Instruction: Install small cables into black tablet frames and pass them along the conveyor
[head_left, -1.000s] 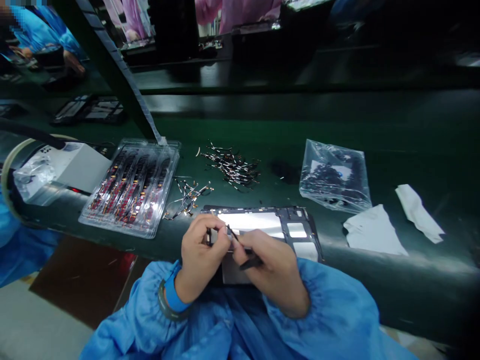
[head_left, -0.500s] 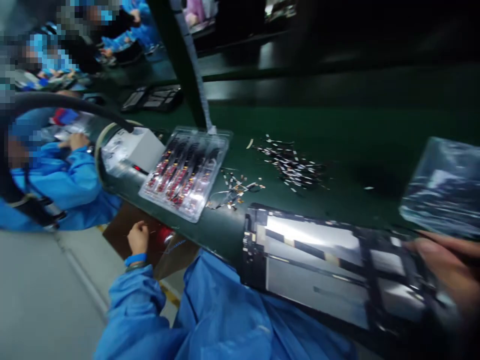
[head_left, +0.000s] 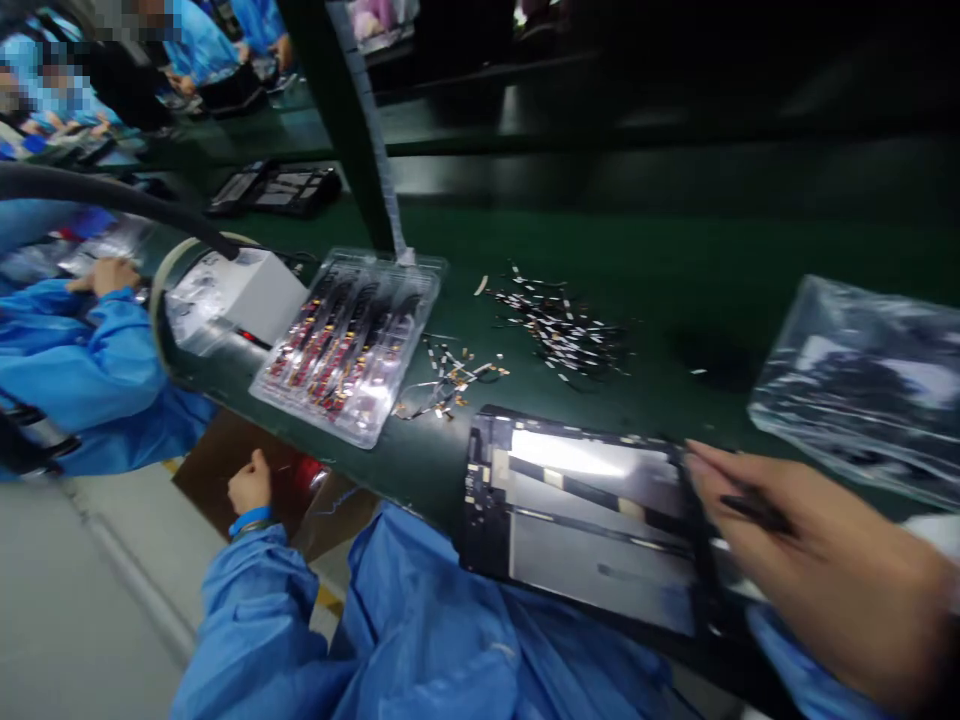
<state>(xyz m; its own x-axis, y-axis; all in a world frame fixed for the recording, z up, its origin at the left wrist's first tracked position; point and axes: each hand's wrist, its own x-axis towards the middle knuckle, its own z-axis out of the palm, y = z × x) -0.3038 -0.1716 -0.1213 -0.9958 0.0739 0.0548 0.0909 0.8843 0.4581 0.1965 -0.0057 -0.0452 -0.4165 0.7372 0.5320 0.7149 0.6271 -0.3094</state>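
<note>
I see through one camera on the person's head. It looks forward and down, tilted, close above the dark green work table (head_left: 675,270). The shiny grey flat panel (head_left: 585,520) sits near the bottom edge.

The left hand (head_left: 250,485), pressed against the right hand over the near edge of the tablet frame (head_left: 585,510) 1 second ago, is now lowered well off the frame, below the bench edge and in front of the clear tray (head_left: 349,345), loosely closed on nothing that can be made out. The right hand (head_left: 817,570), earlier over the frame's near left part, is now laid at the frame's right end, with a dark slim tool (head_left: 754,512) seen between its fingers. More of the frame's shiny inner face is uncovered. Since half a second ago, the right hand is brought further in over the frame's right end.
</note>
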